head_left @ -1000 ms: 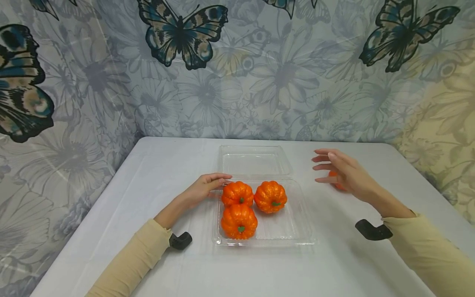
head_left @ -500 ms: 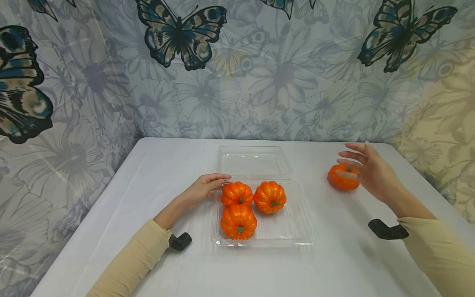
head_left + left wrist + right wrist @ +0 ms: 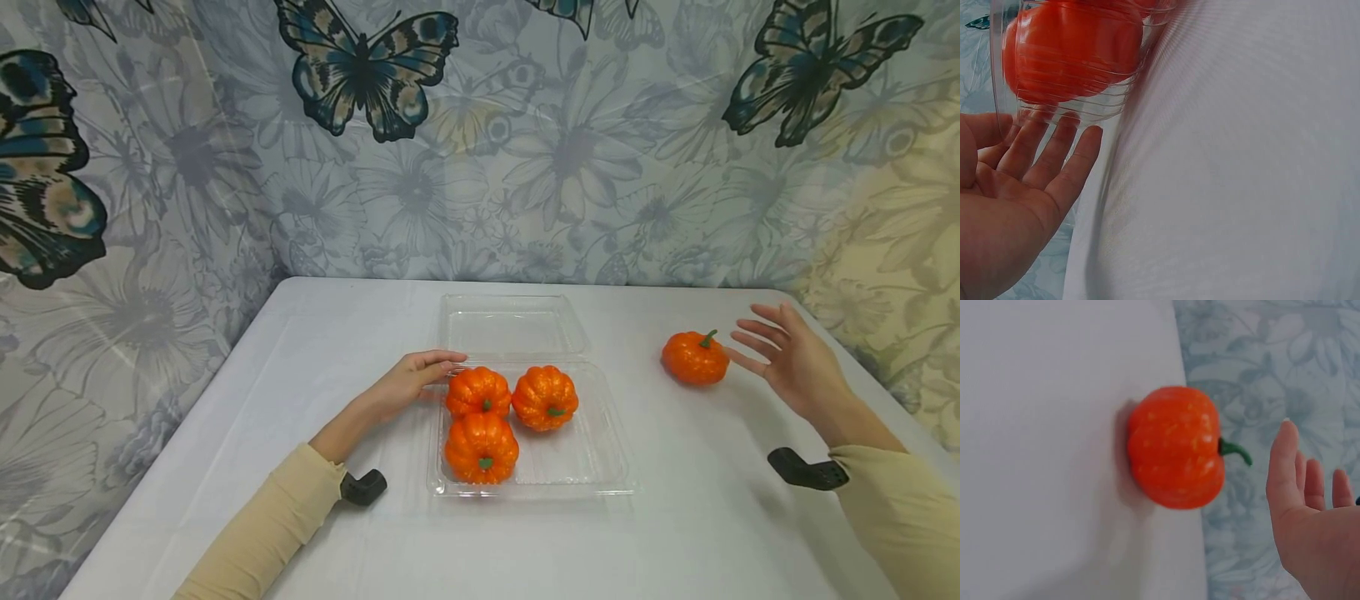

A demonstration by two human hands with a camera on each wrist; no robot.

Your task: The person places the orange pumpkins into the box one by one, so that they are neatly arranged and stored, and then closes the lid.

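Note:
A clear plastic clamshell container point(image 3: 585, 467) lies with its lid point(image 3: 513, 325) folded back on the table. Inside it sit three orange toy pumpkins: one at the back left point(image 3: 477, 392), one at the front left point(image 3: 482, 450) and one right of them point(image 3: 545, 398). My left hand point(image 3: 401, 383) holds the container's left rim near the hinge, thumb at the edge and fingers point(image 3: 1060, 150) against the outer wall. Another pumpkin point(image 3: 693, 360), green stem upward, stands on the table to the right. Beside it, my right hand point(image 3: 806, 367) is raised with fingers spread, holding nothing.
A white cloth covers the table point(image 3: 337, 317). Behind it and at the left hangs a flower-patterned backdrop point(image 3: 525, 167) with butterflies. Black wrist mounts sit by the left sleeve point(image 3: 363, 487) and the right sleeve point(image 3: 806, 471).
My right hand has moved right, away from the lone pumpkin, bringing it into full view. The left hand, container and the three pumpkins inside stay put.

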